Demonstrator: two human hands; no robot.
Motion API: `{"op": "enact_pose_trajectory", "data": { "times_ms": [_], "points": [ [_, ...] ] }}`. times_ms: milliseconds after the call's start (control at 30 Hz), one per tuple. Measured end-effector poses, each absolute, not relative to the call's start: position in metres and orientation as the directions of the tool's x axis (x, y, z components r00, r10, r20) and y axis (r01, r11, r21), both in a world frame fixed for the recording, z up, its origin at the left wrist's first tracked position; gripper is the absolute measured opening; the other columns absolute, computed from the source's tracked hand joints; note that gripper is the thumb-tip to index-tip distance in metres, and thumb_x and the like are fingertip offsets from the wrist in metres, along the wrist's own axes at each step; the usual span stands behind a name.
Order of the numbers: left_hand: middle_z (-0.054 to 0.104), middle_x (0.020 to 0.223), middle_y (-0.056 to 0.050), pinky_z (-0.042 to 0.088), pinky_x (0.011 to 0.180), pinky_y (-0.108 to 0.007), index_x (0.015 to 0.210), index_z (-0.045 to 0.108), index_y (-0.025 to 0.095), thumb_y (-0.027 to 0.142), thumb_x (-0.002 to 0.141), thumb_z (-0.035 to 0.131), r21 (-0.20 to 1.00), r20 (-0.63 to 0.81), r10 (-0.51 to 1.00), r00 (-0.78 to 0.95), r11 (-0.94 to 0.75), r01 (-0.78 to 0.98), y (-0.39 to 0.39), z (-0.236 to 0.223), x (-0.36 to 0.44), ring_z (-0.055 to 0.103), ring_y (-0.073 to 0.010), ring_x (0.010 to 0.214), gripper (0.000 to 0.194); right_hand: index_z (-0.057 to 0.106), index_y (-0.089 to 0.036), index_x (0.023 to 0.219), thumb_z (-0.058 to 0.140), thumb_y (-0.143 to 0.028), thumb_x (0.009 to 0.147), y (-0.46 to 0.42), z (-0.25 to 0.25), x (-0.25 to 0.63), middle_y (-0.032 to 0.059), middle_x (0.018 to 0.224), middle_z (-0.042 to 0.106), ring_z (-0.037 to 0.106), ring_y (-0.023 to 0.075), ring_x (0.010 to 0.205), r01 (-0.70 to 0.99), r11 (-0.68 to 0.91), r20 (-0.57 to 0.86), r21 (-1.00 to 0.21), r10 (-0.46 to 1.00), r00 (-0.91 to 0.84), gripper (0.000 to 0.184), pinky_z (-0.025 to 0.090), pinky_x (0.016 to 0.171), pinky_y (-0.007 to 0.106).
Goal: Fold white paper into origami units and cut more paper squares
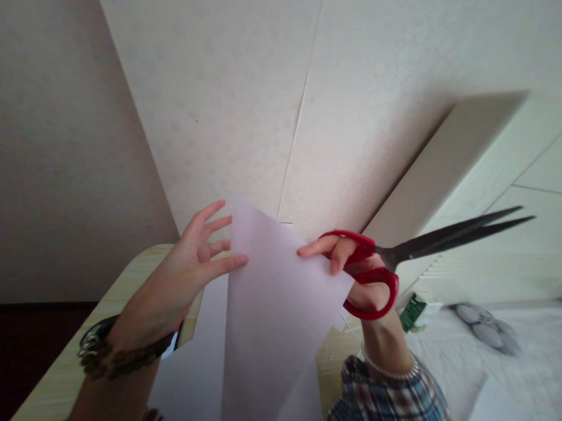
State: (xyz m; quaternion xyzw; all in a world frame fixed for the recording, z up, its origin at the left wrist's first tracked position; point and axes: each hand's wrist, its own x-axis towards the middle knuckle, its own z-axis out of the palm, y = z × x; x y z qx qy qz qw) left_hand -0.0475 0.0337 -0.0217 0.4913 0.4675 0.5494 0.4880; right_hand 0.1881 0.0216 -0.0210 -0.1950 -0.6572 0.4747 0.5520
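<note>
A white sheet of paper (271,299) is held upright in front of me, its top corner pointing up. My left hand (196,259) pinches its left edge between thumb and forefinger, the other fingers spread. My right hand (360,275) grips red-handled scissors (406,254), fingers through the loops, while the index and middle fingertips press the paper's right edge. The dark blades point right, nearly closed, away from the paper. Another white sheet (195,366) lies below on the table.
A pale wooden table (49,380) lies under my arms at the lower left. A white wall (237,93) fills the background. To the right are a white cabinet (495,161), a small green-and-white packet (416,311) and a white patterned cloth (519,355).
</note>
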Motion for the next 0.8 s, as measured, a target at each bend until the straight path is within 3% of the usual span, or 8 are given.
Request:
{"op": "enact_pose_trajectory", "data": {
  "times_ms": [100,233,367,567,800],
  "points": [
    [0.064,0.136,-0.014,0.061,0.074,-0.033,0.143,0.044,0.021,0.024,0.057,0.085,0.975,0.145,0.983,-0.111,-0.161,-0.155,0.034,-0.018,-0.05,0.07,-0.0288,0.105,0.096,0.075,-0.031,0.099,0.07,-0.025,0.089,0.017,-0.02,0.187,0.0025,0.117,0.077,0.073,0.0234,0.104,-0.231,0.485,0.532,-0.843,0.815,-0.229,0.013,0.061,0.072,0.033],
    [0.075,0.118,-0.011,0.056,0.073,-0.024,0.128,0.057,0.016,0.019,0.062,0.084,0.962,0.185,0.971,-0.152,-0.211,-0.176,0.032,-0.011,-0.055,0.071,-0.0243,0.101,0.071,0.076,-0.029,0.109,0.067,-0.028,0.09,0.011,-0.023,0.188,0.0037,0.115,0.078,0.073,0.0177,0.081,-0.11,0.454,0.462,-0.884,0.884,-0.071,0.02,0.054,0.052,0.026],
    [0.081,0.095,-0.003,0.057,0.072,-0.023,0.112,0.067,0.017,0.014,0.064,0.084,0.954,0.188,0.974,-0.123,-0.211,-0.215,0.029,-0.01,-0.059,0.073,-0.0199,0.085,0.051,0.076,-0.026,0.102,0.073,-0.027,0.084,0.005,-0.026,0.19,0.0026,0.097,0.08,0.07,0.0154,0.071,-0.026,0.424,0.423,-0.905,0.905,0.033,0.019,0.055,0.054,0.026],
    [0.082,0.085,0.0,0.055,0.066,-0.02,0.1,0.074,0.017,0.012,0.065,0.085,0.954,0.183,0.98,-0.078,-0.196,-0.226,0.027,-0.009,-0.059,0.074,-0.017,0.077,0.037,0.074,-0.02,0.081,0.075,-0.023,0.079,0.002,-0.018,0.187,-0.0023,0.064,0.069,0.06,0.0103,0.054,0.092,0.376,0.383,-0.922,0.921,0.075,0.003,0.05,0.048,0.021],
    [0.082,0.081,0.002,0.055,0.066,-0.018,0.092,0.077,0.019,0.01,0.066,0.084,0.957,0.18,0.981,-0.072,-0.191,-0.22,0.026,-0.008,-0.057,0.073,-0.0137,0.07,0.029,0.067,-0.02,0.072,0.072,-0.026,0.08,-0.005,-0.015,0.186,-0.0019,0.058,0.067,0.059,0.0109,0.05,0.164,0.336,0.345,-0.928,0.938,0.036,0.012,0.047,0.046,0.021]
  ]
}}
